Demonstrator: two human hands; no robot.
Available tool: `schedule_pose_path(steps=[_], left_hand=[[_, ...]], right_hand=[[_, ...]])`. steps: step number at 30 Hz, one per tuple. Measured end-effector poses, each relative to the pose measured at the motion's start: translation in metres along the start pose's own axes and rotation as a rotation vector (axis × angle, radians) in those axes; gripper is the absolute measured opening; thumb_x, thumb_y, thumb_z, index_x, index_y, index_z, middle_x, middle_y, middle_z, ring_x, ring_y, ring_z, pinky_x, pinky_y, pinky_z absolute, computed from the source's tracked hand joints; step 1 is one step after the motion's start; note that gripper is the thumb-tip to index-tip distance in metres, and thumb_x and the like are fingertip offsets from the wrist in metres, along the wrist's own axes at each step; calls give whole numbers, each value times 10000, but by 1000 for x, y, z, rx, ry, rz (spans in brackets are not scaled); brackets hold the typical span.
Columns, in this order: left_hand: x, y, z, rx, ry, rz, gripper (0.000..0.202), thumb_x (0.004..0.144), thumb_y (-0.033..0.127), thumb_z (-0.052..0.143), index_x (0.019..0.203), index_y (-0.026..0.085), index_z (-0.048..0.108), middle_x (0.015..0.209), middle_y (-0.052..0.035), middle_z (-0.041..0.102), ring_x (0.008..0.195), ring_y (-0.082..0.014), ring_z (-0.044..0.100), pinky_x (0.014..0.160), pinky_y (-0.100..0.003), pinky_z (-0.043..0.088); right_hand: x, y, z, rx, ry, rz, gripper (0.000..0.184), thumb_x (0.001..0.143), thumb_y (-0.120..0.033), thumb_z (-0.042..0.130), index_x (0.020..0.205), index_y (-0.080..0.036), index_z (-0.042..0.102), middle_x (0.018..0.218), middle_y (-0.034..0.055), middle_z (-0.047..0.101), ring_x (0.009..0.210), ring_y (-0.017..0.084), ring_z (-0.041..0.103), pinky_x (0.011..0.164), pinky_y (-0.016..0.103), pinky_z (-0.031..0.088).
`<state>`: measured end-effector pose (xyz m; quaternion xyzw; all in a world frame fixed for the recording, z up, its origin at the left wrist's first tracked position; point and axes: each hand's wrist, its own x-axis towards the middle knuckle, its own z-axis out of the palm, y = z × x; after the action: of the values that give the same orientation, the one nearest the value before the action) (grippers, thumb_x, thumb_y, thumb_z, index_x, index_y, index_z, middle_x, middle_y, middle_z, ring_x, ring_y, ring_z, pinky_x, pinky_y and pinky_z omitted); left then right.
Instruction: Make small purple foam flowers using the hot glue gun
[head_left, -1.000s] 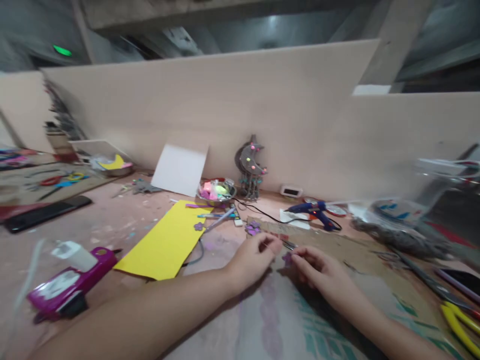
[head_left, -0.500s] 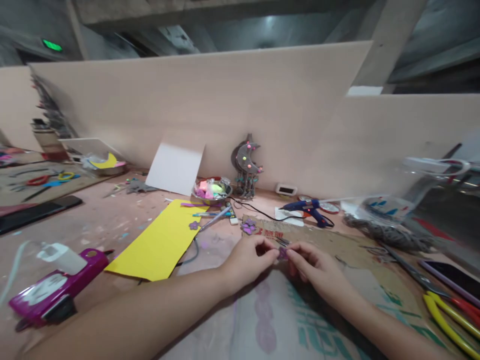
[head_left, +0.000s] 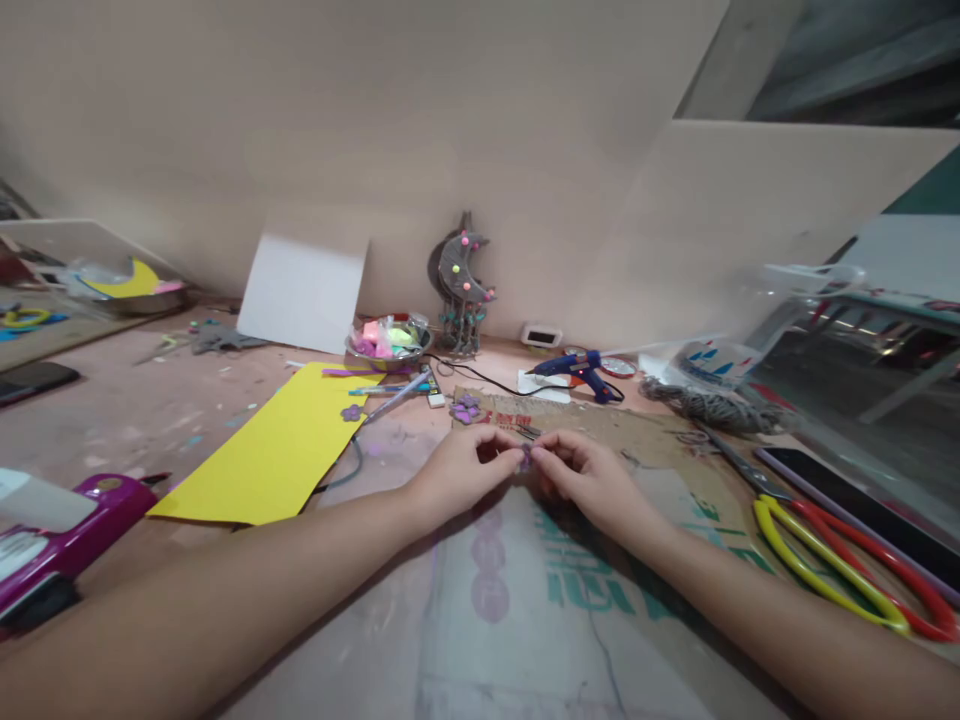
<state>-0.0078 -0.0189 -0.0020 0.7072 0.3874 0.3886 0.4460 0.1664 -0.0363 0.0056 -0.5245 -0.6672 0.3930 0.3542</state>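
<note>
A small purple flower-shaped piece (head_left: 526,457) is pinched between my two hands, over the printed cardboard. My left hand (head_left: 471,465) has thumb and fingers closed on its left side. From the right, my right hand (head_left: 589,475) closes thumb and forefinger on the same piece; its other fingers curl beneath. Just behind the hands lie more purple flowers (head_left: 466,407) on the cardboard (head_left: 630,430). Another purple flower (head_left: 351,412) rests on the right edge of a yellow sheet (head_left: 262,440). The held piece is partly covered by my fingertips.
A blue glue gun (head_left: 574,368) lies behind the cardboard. Large scissors (head_left: 825,560) and a phone (head_left: 862,510) are on the right. A bowl of clay (head_left: 386,340) and a grey moon ornament (head_left: 463,275) stand at the back. A magenta tool (head_left: 82,530) lies left.
The view has tilted down and turned right, so things appear higher and further left. Both hands keep their pinch on the small purple flower.
</note>
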Motion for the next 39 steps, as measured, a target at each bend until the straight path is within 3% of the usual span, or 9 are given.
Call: schedule_pose_path(steps=[10, 23, 31, 39], left_hand=[[-2, 0, -1, 27, 34, -26, 157, 770, 298, 524, 774, 158, 595, 705, 6, 608, 635, -112, 540, 574, -205, 410], [-2, 1, -1, 58, -3, 26, 167, 773, 288, 526, 775, 150, 619, 737, -10, 628, 681, -126, 559, 622, -221, 432], [-1, 1, -2, 6, -1, 39, 244, 809, 354, 506, 820, 146, 633, 787, -30, 655, 736, -141, 586, 663, -230, 446], [-2, 1, -2, 19, -2, 23, 240, 813, 354, 503, 794, 143, 615, 752, -27, 643, 706, -142, 587, 642, -229, 447]], right_hand=[[1, 2, -1, 11, -18, 4, 264, 812, -432, 509, 760, -176, 545, 528, -47, 502, 427, 70, 398, 421, 200, 315], [0, -4, 3, -27, 1, 5, 209, 794, -380, 513, 761, -175, 527, 500, -57, 483, 430, 76, 431, 417, 198, 313], [-3, -6, 2, -155, 12, -89, 162, 803, -305, 494, 717, -177, 542, 592, -26, 542, 528, 96, 499, 507, 206, 385], [-4, -8, 1, -183, -15, -105, 245, 832, -364, 470, 708, -178, 572, 563, -27, 512, 515, 102, 469, 505, 216, 376]])
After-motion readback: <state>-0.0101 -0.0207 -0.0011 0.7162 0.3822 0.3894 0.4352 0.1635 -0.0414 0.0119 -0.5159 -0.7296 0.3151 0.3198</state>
